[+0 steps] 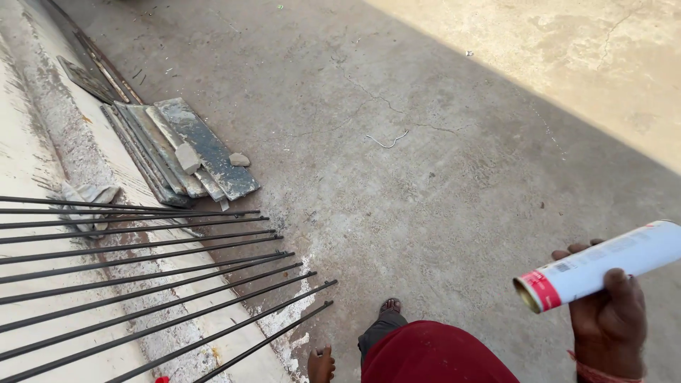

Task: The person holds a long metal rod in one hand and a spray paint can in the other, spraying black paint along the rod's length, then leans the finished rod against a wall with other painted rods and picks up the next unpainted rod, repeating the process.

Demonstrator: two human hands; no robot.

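My right hand (610,323) is at the lower right, closed around a white spray can (603,264) with a red band near its base. The can lies almost level, its base pointing left. Several dark metal rods (163,284) lie side by side at the lower left, their ends fanning out to the right over a raised concrete ledge (42,163). My bare feet (320,365) and dark red trousers (425,354) show at the bottom centre, close to the rod ends. My left hand is out of view.
A stack of grey stone slabs (191,149) leans along the ledge at the upper left, with small broken stones on it. A crumpled cloth (89,198) lies on the ledge. A bent wire (386,140) rests on the cracked concrete floor (425,177). Sunlight covers the upper right corner.
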